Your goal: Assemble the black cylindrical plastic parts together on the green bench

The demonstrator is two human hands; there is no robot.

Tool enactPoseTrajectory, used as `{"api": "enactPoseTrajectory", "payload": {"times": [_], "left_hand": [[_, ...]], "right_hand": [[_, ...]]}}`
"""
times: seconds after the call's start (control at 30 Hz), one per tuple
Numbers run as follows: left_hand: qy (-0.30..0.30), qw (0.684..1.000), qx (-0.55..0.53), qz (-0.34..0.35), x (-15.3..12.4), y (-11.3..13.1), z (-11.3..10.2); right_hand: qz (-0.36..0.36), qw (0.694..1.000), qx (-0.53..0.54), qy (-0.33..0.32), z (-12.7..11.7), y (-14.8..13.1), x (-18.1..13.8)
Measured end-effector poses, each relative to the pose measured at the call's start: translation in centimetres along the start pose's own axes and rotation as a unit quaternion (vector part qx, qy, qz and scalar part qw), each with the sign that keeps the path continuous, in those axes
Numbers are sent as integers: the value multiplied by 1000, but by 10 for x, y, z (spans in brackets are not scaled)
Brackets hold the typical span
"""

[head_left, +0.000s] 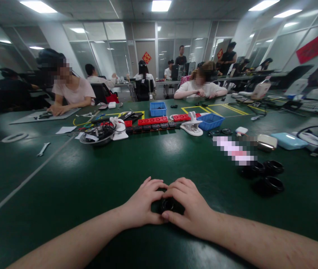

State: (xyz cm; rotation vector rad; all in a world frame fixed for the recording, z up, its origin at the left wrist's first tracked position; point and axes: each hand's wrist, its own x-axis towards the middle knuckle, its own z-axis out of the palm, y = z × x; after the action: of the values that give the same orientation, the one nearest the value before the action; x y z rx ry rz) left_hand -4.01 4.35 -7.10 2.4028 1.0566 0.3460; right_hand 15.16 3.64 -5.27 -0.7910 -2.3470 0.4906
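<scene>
Both of my hands are cupped together around a small black round part (167, 204) on the green table (91, 175). My left hand (143, 203) wraps its left side with curled fingers. My right hand (188, 207) covers its top and right side, thumb pressed along the front. Only a dark ring-shaped face of the part shows between the thumbs. To the right of my hands lie three black rings (268, 175).
A bowl of black parts (97, 134), red and black blocks (153, 121), two blue bins (210, 121), white stands (191, 125) and a wrench (43, 148) sit farther back. Small cases and cables (289, 141) lie at the right. Other people sit across the table.
</scene>
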Motion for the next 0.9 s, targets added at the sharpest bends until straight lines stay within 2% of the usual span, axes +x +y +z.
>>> {"api": "enactPoseTrajectory", "payload": {"times": [0.33,0.57,0.9], "left_hand": [[-4,1000,2,-3,1,1,0],[-1,1000,1,-5,0,5,-3],[1,1000,11,-5,1,5,-2]], "right_hand": [[-13,1000,-2,-28,-5,-6,2],[-44,997,50,-49,-4,-3,4],[-43,995,70,-58,-1,-6,6]]}}
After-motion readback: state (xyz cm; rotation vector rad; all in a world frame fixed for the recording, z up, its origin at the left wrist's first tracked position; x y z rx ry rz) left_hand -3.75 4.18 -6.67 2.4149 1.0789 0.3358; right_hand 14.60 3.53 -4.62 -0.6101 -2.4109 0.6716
